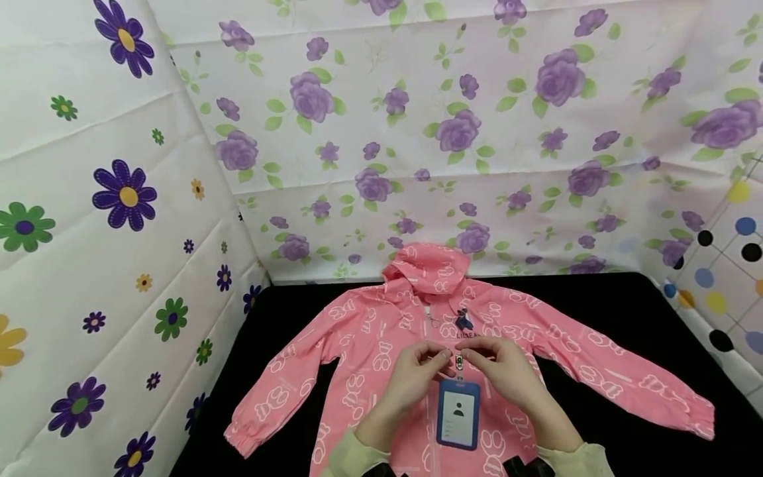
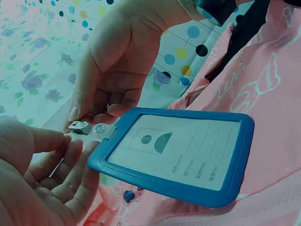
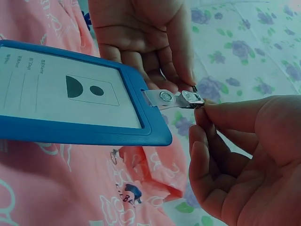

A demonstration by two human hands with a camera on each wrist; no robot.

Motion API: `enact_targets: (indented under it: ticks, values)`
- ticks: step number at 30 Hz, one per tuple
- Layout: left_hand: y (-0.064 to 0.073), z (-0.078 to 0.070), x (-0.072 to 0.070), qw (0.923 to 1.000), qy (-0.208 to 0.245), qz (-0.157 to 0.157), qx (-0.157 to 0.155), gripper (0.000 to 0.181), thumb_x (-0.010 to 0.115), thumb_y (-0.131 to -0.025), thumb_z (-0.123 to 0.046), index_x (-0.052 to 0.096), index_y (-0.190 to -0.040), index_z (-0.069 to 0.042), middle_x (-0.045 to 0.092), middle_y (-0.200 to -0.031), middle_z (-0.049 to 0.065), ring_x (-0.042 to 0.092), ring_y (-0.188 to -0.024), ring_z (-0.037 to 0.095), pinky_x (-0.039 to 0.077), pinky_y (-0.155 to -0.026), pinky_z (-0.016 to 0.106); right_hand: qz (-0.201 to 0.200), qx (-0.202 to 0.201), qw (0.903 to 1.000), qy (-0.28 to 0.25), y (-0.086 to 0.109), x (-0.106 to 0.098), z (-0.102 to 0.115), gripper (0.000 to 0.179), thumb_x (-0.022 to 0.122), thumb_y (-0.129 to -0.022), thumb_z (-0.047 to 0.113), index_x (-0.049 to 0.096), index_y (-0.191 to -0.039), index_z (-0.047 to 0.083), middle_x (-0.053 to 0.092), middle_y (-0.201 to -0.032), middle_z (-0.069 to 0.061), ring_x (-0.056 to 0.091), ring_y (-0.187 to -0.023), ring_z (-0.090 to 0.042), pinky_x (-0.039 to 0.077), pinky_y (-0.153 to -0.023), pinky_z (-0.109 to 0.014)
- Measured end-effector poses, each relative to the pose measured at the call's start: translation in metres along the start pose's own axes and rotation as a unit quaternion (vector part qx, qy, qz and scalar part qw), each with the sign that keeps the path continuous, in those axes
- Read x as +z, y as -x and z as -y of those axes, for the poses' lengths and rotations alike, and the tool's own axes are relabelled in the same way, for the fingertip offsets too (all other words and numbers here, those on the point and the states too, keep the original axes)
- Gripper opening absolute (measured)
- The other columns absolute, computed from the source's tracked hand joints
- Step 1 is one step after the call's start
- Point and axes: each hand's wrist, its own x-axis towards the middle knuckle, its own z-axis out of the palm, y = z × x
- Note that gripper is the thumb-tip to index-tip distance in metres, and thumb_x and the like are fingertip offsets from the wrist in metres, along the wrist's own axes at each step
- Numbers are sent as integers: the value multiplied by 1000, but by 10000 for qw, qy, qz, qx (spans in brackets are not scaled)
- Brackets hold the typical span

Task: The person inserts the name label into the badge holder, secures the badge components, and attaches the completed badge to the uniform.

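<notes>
A blue-framed ID badge (image 1: 457, 416) hangs by a clear strap from a small metal clip (image 1: 459, 361), in front of a pink hooded jacket (image 1: 381, 371). My left hand (image 1: 414, 374) pinches the clip from the left with thumb and forefinger. From the right, my right hand (image 1: 501, 371) pinches it too. In the left wrist view, the badge's printed card (image 2: 174, 148) faces the camera and the strap's snap (image 2: 99, 128) sits beside the clip. The right wrist view has the clip (image 3: 192, 99) between both hands' fingertips; its jaws are too small to read.
The jacket lies spread on a black tabletop (image 1: 602, 311), hood away from me, sleeves out to both sides. A dark printed motif (image 1: 463, 320) marks its chest. Flower-patterned sheets (image 1: 381, 132) stand behind and at the left, a dotted one (image 1: 715, 291) at the right.
</notes>
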Motion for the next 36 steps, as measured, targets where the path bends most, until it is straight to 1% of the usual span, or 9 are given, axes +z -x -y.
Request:
enact_targets:
  ticks: [3, 7, 10, 14, 17, 19, 25, 31, 36]
  values:
    - [0, -5, 1, 9999, 50, -67, 92, 17, 69, -106, -13, 74, -110, 3, 76, -92, 20, 77, -89, 40, 66, -81, 40, -112, -20, 9998, 166, 1, 0, 6, 18, 70, -106, 24, 81, -119, 18, 76, -120, -1, 71, -102, -18, 61, -88, -39]
    - [-1, -12, 2, 9997, 226, -16, 125, 19, 70, -105, -14, 74, -110, 4, 75, -93, 22, 78, -88, 39, 66, -80, 39, -248, -119, 9990, 365, 3, -2, 13, 17, 69, -107, 25, 81, -119, 22, 76, -120, 0, 72, -101, -18, 61, -87, -39]
    - [0, -15, 3, 9992, 391, 18, 123, 18, 70, -105, -12, 73, -111, 5, 76, -93, 21, 79, -83, 33, 67, -78, 38, -331, -194, 9981, 489, 6, -4, 17, 16, 70, -106, 25, 81, -117, 23, 76, -118, 2, 71, -100, -16, 61, -87, -39]
    - [0, -18, 5, 9982, 580, 19, 163, 17, 69, -105, -10, 72, -111, 6, 76, -91, 19, 77, -77, 21, 67, -78, 40, -325, -290, 9976, 533, 7, -6, 22, 15, 71, -106, 25, 80, -117, 23, 77, -116, 3, 71, -96, -14, 60, -85, -36]
    - [-1, -21, 6, 9974, 681, 16, 219, 17, 68, -105, -8, 71, -110, 8, 75, -89, 17, 75, -74, 17, 67, -78, 41, -302, -435, 9970, 559, 6, -8, 25, 14, 71, -106, 23, 80, -116, 21, 77, -114, 3, 71, -92, -12, 60, -81, -33]
    - [-2, -22, 7, 9972, 697, 5, 254, 17, 67, -106, -8, 71, -109, 8, 75, -87, 16, 74, -72, 15, 67, -76, 39, -301, -546, 9965, 563, 5, -9, 28, 14, 71, -106, 22, 80, -115, 19, 77, -111, 3, 70, -89, -12, 59, -79, -32]
    - [-4, -25, 7, 9969, 737, 31, 288, 17, 67, -106, -7, 72, -109, 9, 74, -86, 15, 73, -70, 15, 66, -72, 31, -269, -719, 9954, 566, 4, -13, 34, 11, 72, -105, 19, 81, -111, 19, 78, -105, 4, 71, -88, -12, 59, -79, -29]
    - [-4, -30, 7, 9967, 765, 88, 259, 17, 66, -106, -7, 72, -110, 9, 74, -87, 14, 73, -70, 15, 66, -70, 30, -206, -781, 9944, 679, 5, -16, 39, 12, 73, -104, 18, 81, -112, 20, 78, -108, 4, 75, -96, -17, 61, -81, -30]
    - [-4, -32, 7, 9970, 740, 107, 173, 17, 67, -106, -7, 73, -110, 8, 72, -89, 12, 74, -70, 15, 66, -69, 29, -226, -907, 9930, 725, 6, -18, 41, 12, 74, -103, 15, 82, -110, 19, 78, -108, 3, 75, -96, -16, 62, -80, -29]
